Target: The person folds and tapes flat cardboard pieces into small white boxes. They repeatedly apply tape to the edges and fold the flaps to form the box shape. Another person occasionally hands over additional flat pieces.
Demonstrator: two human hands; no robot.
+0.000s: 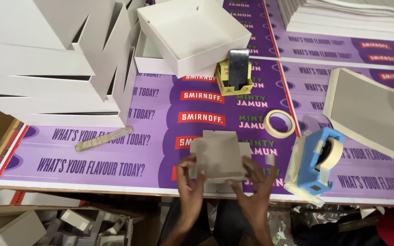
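The grey cardboard piece (220,157) sat at the table's near edge (92,187), pinched between my left hand (190,180) and right hand (257,182), mid-fold I judged; next needed tape from the blue dispenser (318,159).

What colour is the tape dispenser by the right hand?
Blue, holding a cream tape roll; the tape dispenser shows clearly in the head view.

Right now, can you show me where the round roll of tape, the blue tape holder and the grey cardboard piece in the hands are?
Round cream roll of masking tape (279,123): head view, on its ring.
Blue plastic tape dispenser (316,161): head view, on its blue side.
Grey folded cardboard piece (219,156): head view, on its flat middle.
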